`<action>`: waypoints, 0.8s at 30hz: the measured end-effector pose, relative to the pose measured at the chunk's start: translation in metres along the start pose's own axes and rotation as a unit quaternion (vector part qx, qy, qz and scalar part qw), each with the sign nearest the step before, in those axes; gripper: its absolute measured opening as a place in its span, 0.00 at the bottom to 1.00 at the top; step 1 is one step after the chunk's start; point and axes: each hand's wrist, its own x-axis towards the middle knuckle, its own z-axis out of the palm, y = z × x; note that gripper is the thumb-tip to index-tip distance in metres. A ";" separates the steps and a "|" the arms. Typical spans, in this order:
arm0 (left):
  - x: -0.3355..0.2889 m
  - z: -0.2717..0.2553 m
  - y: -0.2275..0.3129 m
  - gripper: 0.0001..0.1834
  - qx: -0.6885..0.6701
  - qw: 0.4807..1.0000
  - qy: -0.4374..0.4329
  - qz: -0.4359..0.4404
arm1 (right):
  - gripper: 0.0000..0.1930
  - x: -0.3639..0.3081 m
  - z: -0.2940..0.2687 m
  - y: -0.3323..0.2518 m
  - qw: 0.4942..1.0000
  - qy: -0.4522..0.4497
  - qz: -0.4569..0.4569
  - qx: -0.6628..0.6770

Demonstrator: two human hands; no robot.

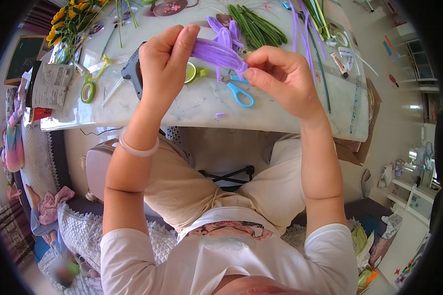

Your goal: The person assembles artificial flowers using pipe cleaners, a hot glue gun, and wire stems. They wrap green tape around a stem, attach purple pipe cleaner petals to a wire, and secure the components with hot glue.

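Above the table, my left hand [165, 66] is closed around one end of a bundle of fuzzy purple pipe cleaners [215, 53]. At the bundle's other, gathered end, my right hand [286, 81] pinches with thumb and forefinger. Behind it lie more purple pipe cleaner pieces [225, 33], some bent into loops. Light blue scissors [241, 96] rest on the table below the bundle, their blades partly hidden. A roll of green tape [197, 73] is beside my left wrist. Partly covered by my left hand is a dark grey glue gun [133, 73].
The pale marble-patterned table [182, 115] also carries green pipe cleaners [258, 25], long purple strips [302, 29], yellow flowers [66, 22], another green tape roll [87, 92], a small tube [338, 65] and a printed packet [51, 86]. Another person's leg [33, 196] shows at the far left.
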 end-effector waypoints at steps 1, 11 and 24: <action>0.001 0.000 0.002 0.14 0.035 0.999 0.007 0.024 | 0.06 0.000 0.002 -0.003 1.000 0.008 0.001 -0.025; 0.004 0.003 0.006 0.18 0.136 0.979 0.014 0.150 | 0.07 -0.001 0.005 -0.001 0.999 -0.005 0.048 -0.022; 0.002 -0.008 -0.001 0.16 -0.291 0.942 -0.120 -0.114 | 0.07 0.002 0.009 0.017 0.994 -0.018 0.035 0.105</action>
